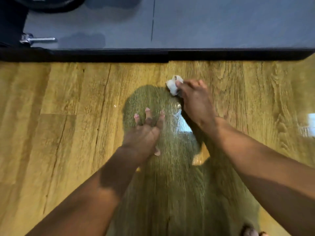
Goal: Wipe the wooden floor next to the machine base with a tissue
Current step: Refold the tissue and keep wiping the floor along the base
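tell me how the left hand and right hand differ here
The right hand grips a white tissue; the left hand holds nothing. The left hand is splayed open; the right hand is curled. The right hand reaches nearer the machine base than the left hand. Both are over the wooden floor.

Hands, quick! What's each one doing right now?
Left hand: open, fingers spread on the wooden floor.
Right hand: closed, gripping the tissue.

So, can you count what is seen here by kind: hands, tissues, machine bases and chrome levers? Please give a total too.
2 hands: left hand, right hand
1 tissue
1 machine base
1 chrome lever
Total: 5
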